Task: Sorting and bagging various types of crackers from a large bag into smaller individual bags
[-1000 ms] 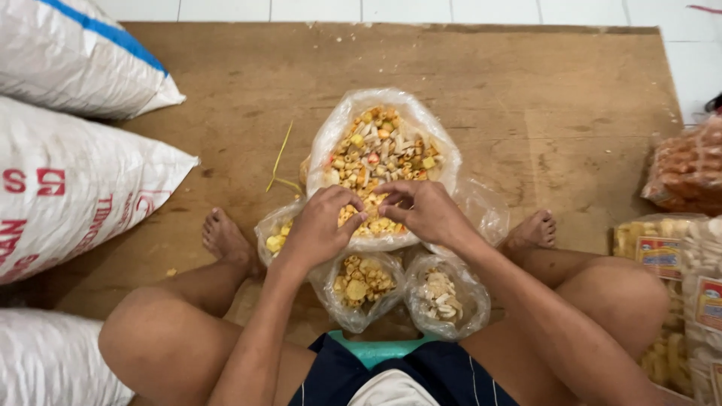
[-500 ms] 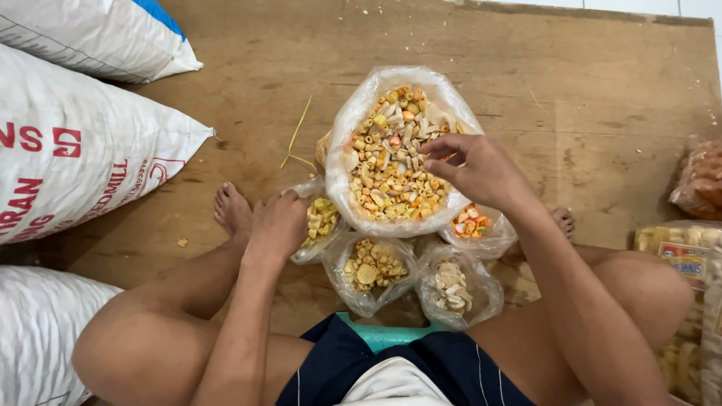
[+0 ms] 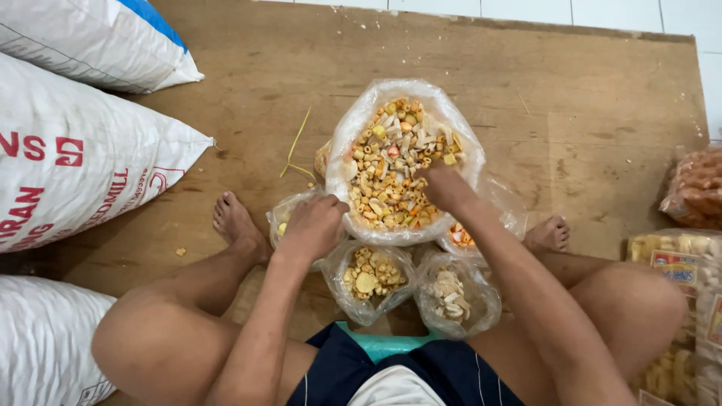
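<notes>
right hand point(image 3: 444, 184) in snack bag point(image 3: 353, 135)

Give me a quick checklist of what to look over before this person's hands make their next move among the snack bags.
1. Big bag open, mixed snacks showing: ok.
2. Right hand inside the big bag, on the snacks: ok.
3. Left hand on the small bag at the left: ok.
4. Whether either hand holds any pieces: cannot tell.
5. Two front small bags upright and open: ok.
6. Board free of spills: not ok, a crumb lies near the left foot.
</notes>
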